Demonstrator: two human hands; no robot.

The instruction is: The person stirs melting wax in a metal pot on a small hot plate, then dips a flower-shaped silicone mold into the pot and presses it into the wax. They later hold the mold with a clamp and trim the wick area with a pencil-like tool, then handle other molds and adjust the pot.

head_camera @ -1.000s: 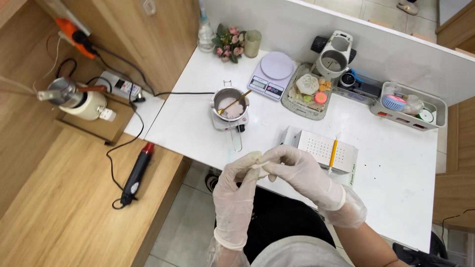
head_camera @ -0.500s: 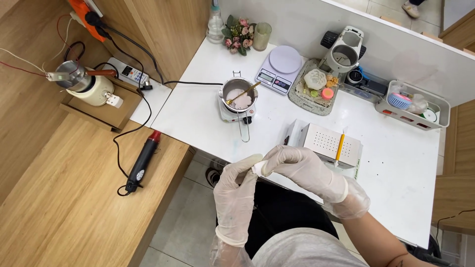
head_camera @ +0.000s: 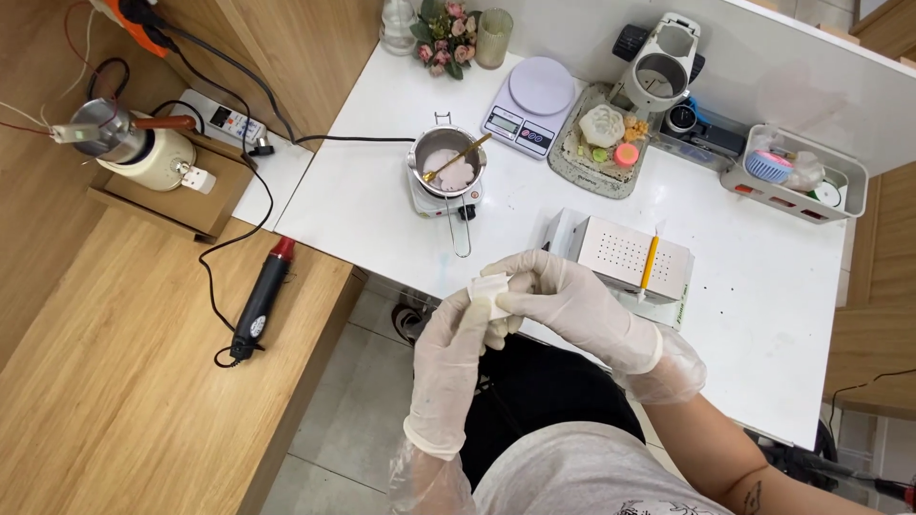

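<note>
- Both gloved hands meet at the near edge of the white table (head_camera: 763,315), over the person's lap, with a small white folded piece (head_camera: 488,292), seemingly tissue or thin cloth, caught between them.
- The left hand in a thin pale disposable glove (head_camera: 451,348) rises from below, its fingers closed loosely under and behind the piece.
- The right hand in the same kind of glove (head_camera: 563,305) comes across from the side, thumb and fingers pinched on the piece's right edge.
- The piece looks light and limp; I judge it would crumple or tear rather than resist, so a gentle pinch at an edge or corner suits it better than a squeeze. Whether anything is wrapped inside I cannot tell.
- Just beyond the right hand lies a white perforated metal box (head_camera: 625,259) with a yellow pencil-like tool (head_camera: 648,264) resting on top.
- Further back a small steel pot of pinkish stuff with a gold spoon (head_camera: 447,172) sits on a little heater.
- Behind it stand a white kitchen scale (head_camera: 528,103) and a tray holding a white moulded flower shape (head_camera: 599,133).
- To the left, on the wooden bench (head_camera: 114,381), lies a black heat gun with a red tip (head_camera: 260,300), well apart from the hands.
</note>
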